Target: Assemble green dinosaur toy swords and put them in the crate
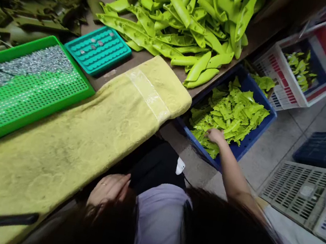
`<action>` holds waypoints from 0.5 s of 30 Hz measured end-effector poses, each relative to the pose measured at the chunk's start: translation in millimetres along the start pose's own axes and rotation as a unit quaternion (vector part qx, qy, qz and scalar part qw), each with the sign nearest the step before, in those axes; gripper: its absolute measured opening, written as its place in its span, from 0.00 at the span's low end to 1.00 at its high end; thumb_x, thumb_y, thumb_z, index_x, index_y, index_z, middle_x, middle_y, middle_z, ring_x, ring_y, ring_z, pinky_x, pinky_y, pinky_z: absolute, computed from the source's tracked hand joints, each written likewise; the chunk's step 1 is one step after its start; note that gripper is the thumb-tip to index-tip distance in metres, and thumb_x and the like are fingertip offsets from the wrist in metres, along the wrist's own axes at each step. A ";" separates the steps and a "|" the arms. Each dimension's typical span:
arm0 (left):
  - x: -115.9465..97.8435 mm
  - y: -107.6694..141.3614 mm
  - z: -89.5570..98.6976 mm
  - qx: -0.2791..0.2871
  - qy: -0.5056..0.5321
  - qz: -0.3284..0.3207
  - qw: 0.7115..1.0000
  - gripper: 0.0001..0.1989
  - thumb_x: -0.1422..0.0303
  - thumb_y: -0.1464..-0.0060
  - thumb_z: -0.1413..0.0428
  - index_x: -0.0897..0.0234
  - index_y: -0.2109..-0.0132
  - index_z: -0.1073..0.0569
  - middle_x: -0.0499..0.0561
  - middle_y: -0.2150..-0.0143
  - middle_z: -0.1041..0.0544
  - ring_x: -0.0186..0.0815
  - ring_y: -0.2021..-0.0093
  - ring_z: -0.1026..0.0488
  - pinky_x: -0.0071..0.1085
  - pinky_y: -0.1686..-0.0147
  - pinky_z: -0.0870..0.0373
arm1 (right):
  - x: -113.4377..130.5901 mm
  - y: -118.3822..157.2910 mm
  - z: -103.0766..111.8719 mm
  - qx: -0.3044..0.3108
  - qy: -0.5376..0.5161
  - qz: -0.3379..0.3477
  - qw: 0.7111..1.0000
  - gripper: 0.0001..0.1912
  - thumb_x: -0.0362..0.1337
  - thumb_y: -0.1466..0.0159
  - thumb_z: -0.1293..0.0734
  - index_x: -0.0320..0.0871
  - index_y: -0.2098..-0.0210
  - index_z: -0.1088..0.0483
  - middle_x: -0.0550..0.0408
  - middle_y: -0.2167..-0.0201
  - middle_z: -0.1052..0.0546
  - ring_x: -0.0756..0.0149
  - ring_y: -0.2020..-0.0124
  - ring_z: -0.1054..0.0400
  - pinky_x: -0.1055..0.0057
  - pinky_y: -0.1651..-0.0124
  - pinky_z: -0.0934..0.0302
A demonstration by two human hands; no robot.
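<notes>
your right hand [215,136] touches green pieces [240,116] heaped in the blue bin [253,133]; grip cannot be told. your left hand [109,190], near your lap [152,166], hides its palm: state undetermined. a hasty pull could spill pieces onto the floor [257,165].

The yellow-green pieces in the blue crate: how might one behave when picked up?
The yellow-green pieces look thin, so one is probably light for its size. Many keep bent, angular shapes, suggesting something more stiff than floppy. They lie heaped and overlapping, so neighbours may snag or slide.
</notes>
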State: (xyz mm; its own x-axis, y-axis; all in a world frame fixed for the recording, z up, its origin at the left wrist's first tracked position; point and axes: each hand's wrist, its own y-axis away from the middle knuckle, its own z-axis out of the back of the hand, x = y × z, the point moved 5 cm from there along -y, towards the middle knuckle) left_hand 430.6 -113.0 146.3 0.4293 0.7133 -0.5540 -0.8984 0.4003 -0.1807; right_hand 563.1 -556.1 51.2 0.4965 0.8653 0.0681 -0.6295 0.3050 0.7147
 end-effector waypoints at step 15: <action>0.7 -118.2 63.7 -0.060 0.516 0.269 0.811 0.28 0.58 0.57 0.32 0.64 0.50 0.24 0.57 0.52 0.19 0.44 0.56 0.21 0.36 0.56 0.23 | 257.6 183.4 118.2 0.063 -0.060 0.546 0.834 0.21 0.51 0.42 0.32 0.46 0.55 0.23 0.55 0.61 0.18 0.65 0.61 0.26 0.68 0.54 0.32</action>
State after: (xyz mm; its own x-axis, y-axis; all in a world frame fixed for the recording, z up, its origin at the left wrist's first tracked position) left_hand 543.0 -123.2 219.0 -0.2788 -0.1207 -0.9527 -0.9589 0.0887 0.2694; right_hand 646.2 -324.3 282.1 -0.2696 0.5518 0.7892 -0.6822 -0.6879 0.2479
